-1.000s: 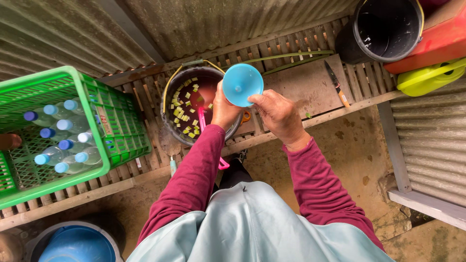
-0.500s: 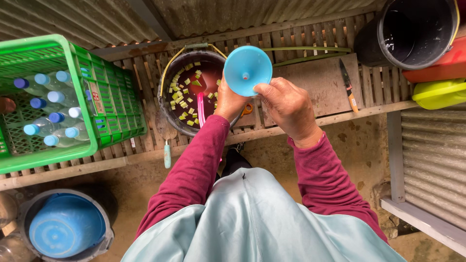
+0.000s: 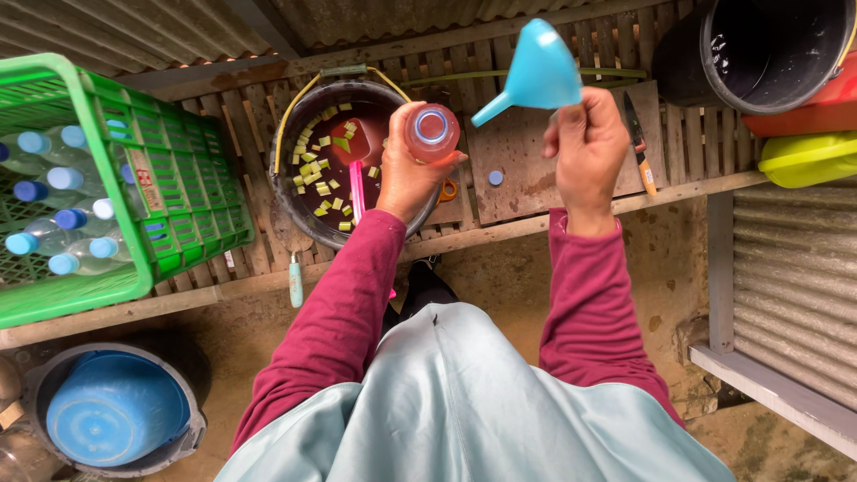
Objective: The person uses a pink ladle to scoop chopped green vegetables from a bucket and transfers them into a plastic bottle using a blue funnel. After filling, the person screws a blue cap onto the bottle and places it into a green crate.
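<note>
Head view: the left hand (image 3: 406, 174) grips a clear bottle (image 3: 432, 132) upright, its open mouth facing the camera, just right of the pot (image 3: 295, 192) of dark liquid with yellow-green pieces. The right hand (image 3: 586, 147) pinches a blue funnel (image 3: 538, 73), tilted, spout pointing toward the bottle but apart from it, up and to the right. A small blue cap (image 3: 495, 178) lies on the slatted bench (image 3: 536, 170) between the hands. A knife (image 3: 639, 143) lies just right of the right hand. A green crate (image 3: 170, 201) of capped bottles sits at left.

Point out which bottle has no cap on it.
The bottle held in the left hand, over the dark pot: its mouth is open. The bottles in the green crate all show blue caps.
</note>
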